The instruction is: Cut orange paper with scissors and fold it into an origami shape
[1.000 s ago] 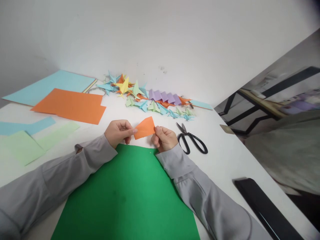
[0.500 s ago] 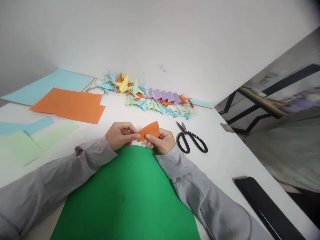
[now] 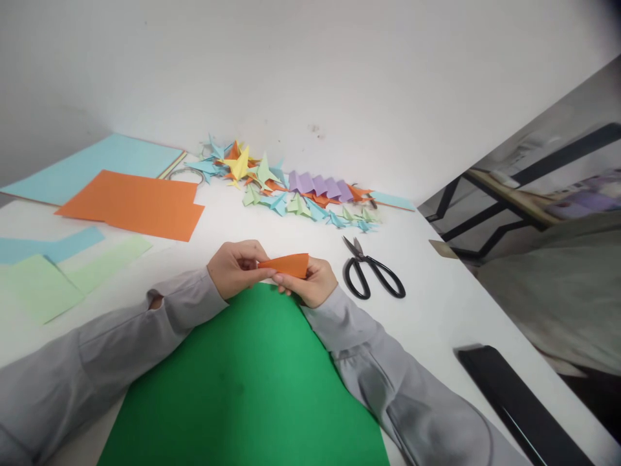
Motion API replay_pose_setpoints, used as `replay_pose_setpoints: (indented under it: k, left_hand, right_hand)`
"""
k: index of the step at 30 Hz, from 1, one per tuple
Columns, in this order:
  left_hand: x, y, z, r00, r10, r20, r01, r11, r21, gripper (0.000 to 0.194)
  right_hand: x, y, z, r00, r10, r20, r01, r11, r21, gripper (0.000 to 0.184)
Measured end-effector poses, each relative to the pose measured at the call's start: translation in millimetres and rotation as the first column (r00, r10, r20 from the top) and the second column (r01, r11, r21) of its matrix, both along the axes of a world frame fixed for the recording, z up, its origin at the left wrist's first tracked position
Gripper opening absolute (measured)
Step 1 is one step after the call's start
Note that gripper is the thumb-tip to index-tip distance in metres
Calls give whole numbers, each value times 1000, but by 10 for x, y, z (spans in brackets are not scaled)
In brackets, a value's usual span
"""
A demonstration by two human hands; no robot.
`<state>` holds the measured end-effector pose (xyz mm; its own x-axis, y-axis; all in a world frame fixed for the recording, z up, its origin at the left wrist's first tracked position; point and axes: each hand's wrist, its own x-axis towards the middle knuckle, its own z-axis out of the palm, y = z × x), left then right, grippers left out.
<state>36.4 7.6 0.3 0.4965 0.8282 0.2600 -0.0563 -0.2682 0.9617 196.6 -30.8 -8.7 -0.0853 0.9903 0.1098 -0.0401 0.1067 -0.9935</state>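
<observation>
Between my two hands is a small folded piece of orange paper (image 3: pixel 290 264), held just beyond the far edge of a green sheet (image 3: pixel 242 375). My left hand (image 3: pixel 237 266) pinches its left end between thumb and fingers. At the right end, my right hand (image 3: pixel 314 282) grips it with the thumb on the near side and the fingers behind. The paper is seen at a low slant, so its inner folds are hidden.
Black-handled scissors (image 3: pixel 365 266) lie right of my hands. Folded paper stars (image 3: pixel 240 165) and a pleated purple strip (image 3: pixel 320 186) line the wall. Orange sheets (image 3: pixel 140 204), green pieces (image 3: pixel 41 285) and a blue sheet (image 3: pixel 101 162) lie left. A black object (image 3: pixel 519 401) rests near the right edge.
The orange paper has tipped, so it now looks flatter and narrower. My left thumb has slid further along its lower edge, and my hands have come closer together.
</observation>
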Motion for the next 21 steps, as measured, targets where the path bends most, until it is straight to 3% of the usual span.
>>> replay_pose_setpoints:
  k: [9,13,21]
  left_hand:
    - [3,-17,59,995,-43,-89,42,999,-9,30]
    - [11,-29,51,996,-37,-83,27,993,-111,37]
    - [8,0,17,996,65,-68,-78,975,-209,43]
  right_hand:
    - [24,36,-82,992,117,47,-116,993,-39,26]
    - [32,31,-41,987,144,69,-139,988,-67,26]
    - [-7,-48,103,993,7,120,-5,1000,-14,18]
